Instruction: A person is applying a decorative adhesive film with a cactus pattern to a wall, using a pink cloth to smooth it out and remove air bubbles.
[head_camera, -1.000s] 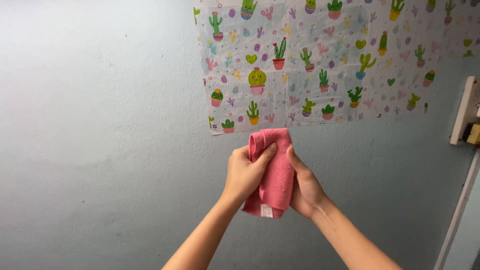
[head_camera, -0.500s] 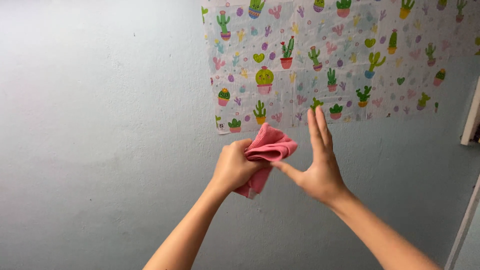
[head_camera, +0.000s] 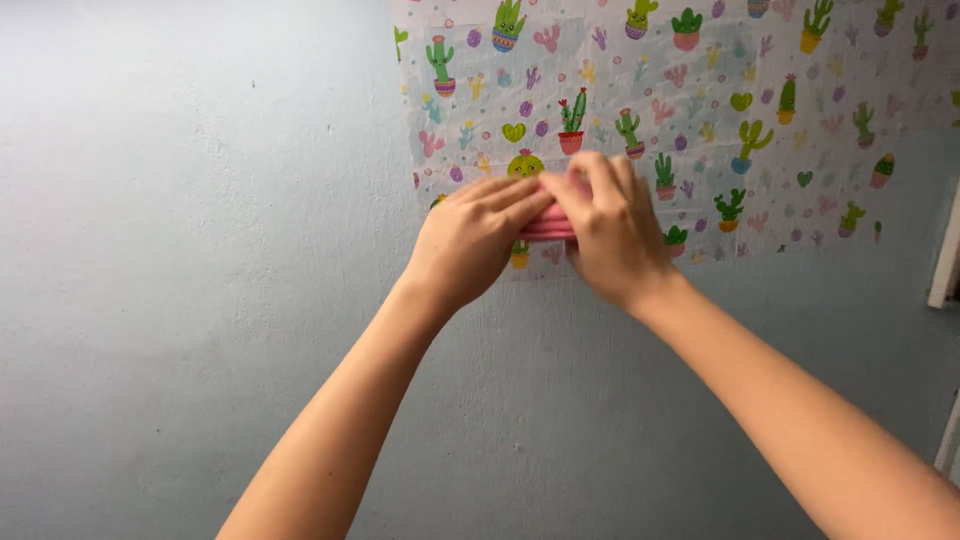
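My left hand (head_camera: 472, 238) and right hand (head_camera: 608, 222) press together around the folded pink cloth (head_camera: 548, 224), sandwiched between them against the cactus-print sheet (head_camera: 760, 110).

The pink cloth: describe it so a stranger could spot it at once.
On the pale blue wall hangs a sheet printed with potted cacti. At its lower left edge, the left hand and right hand meet, backs to the camera. The pink cloth is the plain folded strip showing between them.

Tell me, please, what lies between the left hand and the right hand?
In the head view, a folded pink cloth is pressed between the left hand and right hand, mostly hidden by them.
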